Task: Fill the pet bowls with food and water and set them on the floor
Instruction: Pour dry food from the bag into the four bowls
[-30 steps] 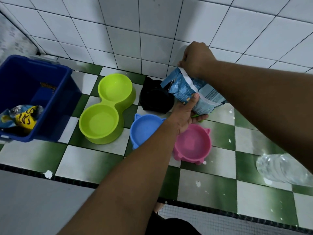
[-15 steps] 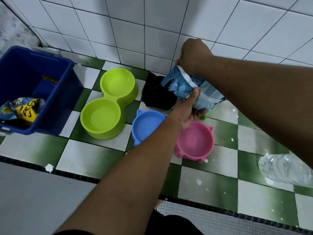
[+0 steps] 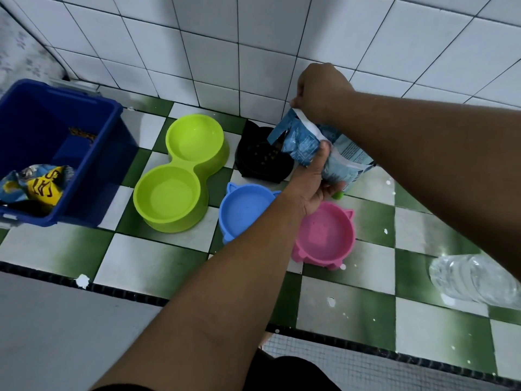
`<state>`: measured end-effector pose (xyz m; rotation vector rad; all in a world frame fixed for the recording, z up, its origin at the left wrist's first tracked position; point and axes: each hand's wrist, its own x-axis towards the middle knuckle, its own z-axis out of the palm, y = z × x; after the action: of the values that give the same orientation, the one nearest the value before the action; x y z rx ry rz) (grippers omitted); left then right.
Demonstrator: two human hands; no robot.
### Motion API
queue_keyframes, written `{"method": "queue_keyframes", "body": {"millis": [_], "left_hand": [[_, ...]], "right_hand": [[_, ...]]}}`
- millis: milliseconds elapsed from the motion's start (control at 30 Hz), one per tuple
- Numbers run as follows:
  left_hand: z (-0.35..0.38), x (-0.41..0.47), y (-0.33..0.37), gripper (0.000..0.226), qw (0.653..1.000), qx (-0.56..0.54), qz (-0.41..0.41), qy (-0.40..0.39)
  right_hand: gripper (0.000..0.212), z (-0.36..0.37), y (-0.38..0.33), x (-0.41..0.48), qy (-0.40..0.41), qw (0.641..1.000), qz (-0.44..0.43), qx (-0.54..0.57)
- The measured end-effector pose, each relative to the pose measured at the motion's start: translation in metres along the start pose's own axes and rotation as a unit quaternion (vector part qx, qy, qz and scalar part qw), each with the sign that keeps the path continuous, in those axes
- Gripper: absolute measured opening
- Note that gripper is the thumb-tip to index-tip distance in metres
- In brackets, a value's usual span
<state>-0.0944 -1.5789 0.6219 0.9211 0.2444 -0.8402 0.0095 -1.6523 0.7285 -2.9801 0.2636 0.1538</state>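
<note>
Bag mouth has dropped toward the black bowl (image 3: pixel 263 159) since half a second ago; brown kibble now sits in that bowl, where before the interior read plain black. So the pour has started, first bowl is taking food.

Hands:
- Left hand (image 3: pixel 313 184) wraps the lower body of the food bag (image 3: pixel 304 142) from below, thumb up along the front, fingers closed round it.
- Right hand (image 3: pixel 321 91) is closed, pinching the white torn top edge of the bag, holding the mouth open and tilted left.

Bag hangs just above the right rim of the black bowl, mouth over it. Grip looks unchanged from the earlier frames; only the tilt and height differ slightly.

Rest of the bowls show no food or water that I can see: green double bowl (image 3: pixel 180 170), blue bowl (image 3: pixel 245 213), pink bowl (image 3: pixel 325 232). All four sit on the checkered tile ledge (image 3: pixel 158 261) against the wall, positions same as before, not yet on the floor.

Water bottle (image 3: pixel 476 283) lies on its side at the right edge, untouched. Blue bin (image 3: pixel 84 170) at left holds another crumpled yellow-blue bag.

Judgement: early in the task, one bowl partly fed, water step not begun.
</note>
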Motion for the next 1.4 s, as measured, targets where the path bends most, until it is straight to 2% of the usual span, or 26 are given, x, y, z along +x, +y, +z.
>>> {"method": "queue_keyframes", "body": {"millis": [167,333,533,767,933,1200,1400], "left_hand": [[-0.007,-0.001,0.001,0.047,0.997,-0.060,-0.025,-0.046],[-0.006,0.003,-0.003,0.054,0.997,-0.049,-0.015,-0.049],[-0.005,0.002,-0.006,0.028,0.997,-0.053,-0.005,-0.063],[0.000,0.003,-0.001,0.040,0.994,-0.096,0.000,-0.047],[0.005,0.001,-0.004,0.027,0.994,-0.101,0.006,-0.040],[0.010,0.005,-0.005,0.036,0.995,-0.093,0.017,-0.025],[0.005,0.007,-0.003,0.047,0.995,-0.097,0.018,-0.022]], "right_hand": [[0.035,0.002,0.001,-0.001,0.006,1.000,0.003,0.016],[0.036,0.002,0.005,0.002,0.007,1.000,0.010,0.008],[0.035,0.002,-0.002,0.003,-0.001,1.000,-0.002,-0.016],[0.038,0.002,-0.005,0.002,0.003,1.000,-0.015,-0.021],[0.032,0.006,-0.006,0.001,0.000,1.000,-0.019,-0.014],[0.037,0.006,-0.008,0.003,-0.008,1.000,-0.015,-0.022],[0.030,0.007,-0.012,0.005,-0.010,1.000,-0.017,-0.005]]}}
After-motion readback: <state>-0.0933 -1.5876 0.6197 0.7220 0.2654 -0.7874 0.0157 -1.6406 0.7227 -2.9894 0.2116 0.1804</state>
